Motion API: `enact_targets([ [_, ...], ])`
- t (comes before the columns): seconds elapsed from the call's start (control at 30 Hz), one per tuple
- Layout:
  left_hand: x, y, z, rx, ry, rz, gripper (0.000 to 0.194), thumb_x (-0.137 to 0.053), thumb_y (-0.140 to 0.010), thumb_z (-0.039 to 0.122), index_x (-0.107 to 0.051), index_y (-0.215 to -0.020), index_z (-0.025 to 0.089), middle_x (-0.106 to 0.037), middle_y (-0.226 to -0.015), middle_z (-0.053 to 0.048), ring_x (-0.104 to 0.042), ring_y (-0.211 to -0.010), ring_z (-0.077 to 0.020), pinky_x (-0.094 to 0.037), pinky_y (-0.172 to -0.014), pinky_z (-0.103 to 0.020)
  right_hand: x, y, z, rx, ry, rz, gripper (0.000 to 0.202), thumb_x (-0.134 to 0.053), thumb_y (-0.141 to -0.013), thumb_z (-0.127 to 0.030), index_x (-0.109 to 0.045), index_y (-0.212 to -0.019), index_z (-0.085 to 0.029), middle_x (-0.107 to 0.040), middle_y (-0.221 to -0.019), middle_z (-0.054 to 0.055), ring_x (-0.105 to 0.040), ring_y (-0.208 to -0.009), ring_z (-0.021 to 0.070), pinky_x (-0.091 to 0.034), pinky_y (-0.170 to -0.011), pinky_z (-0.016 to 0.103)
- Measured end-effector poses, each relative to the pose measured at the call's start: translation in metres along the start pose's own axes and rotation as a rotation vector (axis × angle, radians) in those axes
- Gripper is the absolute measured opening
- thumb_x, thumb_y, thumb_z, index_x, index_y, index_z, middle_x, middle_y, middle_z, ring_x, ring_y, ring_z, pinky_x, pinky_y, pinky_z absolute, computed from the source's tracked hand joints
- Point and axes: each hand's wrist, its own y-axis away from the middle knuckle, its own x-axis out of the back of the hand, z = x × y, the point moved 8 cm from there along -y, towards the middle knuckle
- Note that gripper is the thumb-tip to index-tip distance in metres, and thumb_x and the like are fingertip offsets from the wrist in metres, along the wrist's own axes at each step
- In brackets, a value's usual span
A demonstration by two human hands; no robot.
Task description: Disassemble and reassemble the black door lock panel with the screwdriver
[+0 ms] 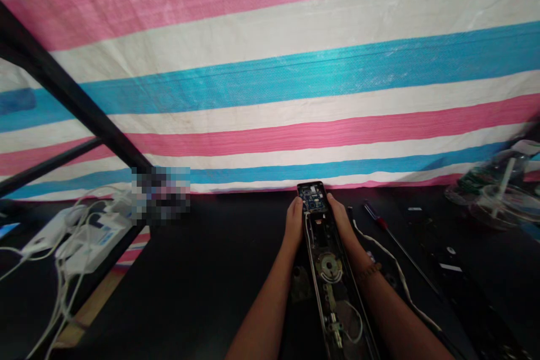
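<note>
A long black open housing (pixel 314 250), which looks like the inside of an electronic door lock panel, stretches from the bottom edge of the view to the far side of the table. At its far end sits a blue circuit board (pixel 313 198). Lower down are a round metal disc (pixel 329 266), a brass-coloured fitting (pixel 334 329) and a thin white wire (pixel 359 326). My left hand (pixel 295 218) grips the left side near the board, thumb on the edge. From the right side, my right hand (pixel 338 215) holds it the same way. The fingers beneath are hidden.
Right of the housing lie a long screwdriver (pixel 396 242), a pale cable (pixel 390 256) and dark parts (pixel 453 270). A clear plastic cup (pixel 500 205) stands far right. White power strips (pixel 99 239) with tangled cords lie left, near a black metal frame (pixel 84 98). Striped sheeting (pixel 270 90) hangs behind.
</note>
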Motion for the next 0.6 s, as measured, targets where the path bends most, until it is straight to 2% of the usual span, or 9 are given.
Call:
enact_targets([
  [0.1, 0.002, -0.001, 0.000, -0.008, -0.002, 0.042, 0.043, -0.051, -0.090, 0.057, -0.062, -0.088, 0.016, -0.068, -0.088, -0.006, -0.061, -0.081, -0.0190, -0.049, -0.077, -0.031, -0.001, 0.000, -0.001, 0.004, -0.012, -0.007, 0.061, -0.065, -0.069, -0.074, -0.074, -0.078, -0.014, -0.073, -0.070, 0.005, -0.064, -0.070, 0.0232, -0.048, -0.066, 0.031],
  [0.2, 0.010, -0.004, -0.007, 0.021, 0.027, 0.141, 0.035, -0.057, -0.088, 0.048, -0.062, -0.103, 0.017, -0.068, -0.102, -0.008, -0.064, -0.094, -0.0202, -0.050, -0.084, -0.032, 0.000, -0.004, 0.005, -0.006, -0.037, -0.005, 0.058, -0.067, -0.070, -0.070, -0.073, -0.082, -0.014, -0.073, -0.073, 0.005, -0.065, -0.071, 0.0235, -0.048, -0.067, 0.031],
  [0.33, 0.025, -0.006, -0.010, -0.022, -0.027, 0.304, 0.041, -0.068, -0.082, 0.034, -0.058, -0.119, 0.020, -0.064, -0.121, -0.011, -0.062, -0.108, -0.0209, -0.047, -0.098, -0.035, 0.010, -0.012, 0.012, 0.060, 0.014, 0.082, 0.053, -0.071, -0.068, -0.065, -0.072, -0.083, -0.015, -0.073, -0.079, 0.006, -0.064, -0.076, 0.0231, -0.049, -0.071, 0.032],
  [0.5, 0.021, -0.010, -0.006, -0.079, -0.048, 0.205, 0.030, -0.062, -0.085, 0.031, -0.065, -0.112, 0.016, -0.070, -0.113, -0.012, -0.065, -0.106, -0.0227, -0.047, -0.100, -0.039, 0.017, -0.018, 0.016, 0.131, -0.017, 0.138, 0.051, -0.073, -0.069, -0.056, -0.070, -0.101, -0.016, -0.075, -0.095, 0.009, -0.067, -0.085, 0.0240, -0.052, -0.076, 0.035],
  [0.6, 0.023, -0.010, -0.006, -0.058, -0.069, 0.216, 0.033, -0.063, -0.085, 0.031, -0.068, -0.113, 0.014, -0.071, -0.115, -0.014, -0.066, -0.108, -0.0248, -0.048, -0.100, -0.041, 0.015, -0.020, 0.015, 0.147, -0.010, 0.118, 0.049, -0.073, -0.071, -0.052, -0.071, -0.103, -0.016, -0.075, -0.098, 0.011, -0.068, -0.088, 0.0252, -0.053, -0.080, 0.038],
])
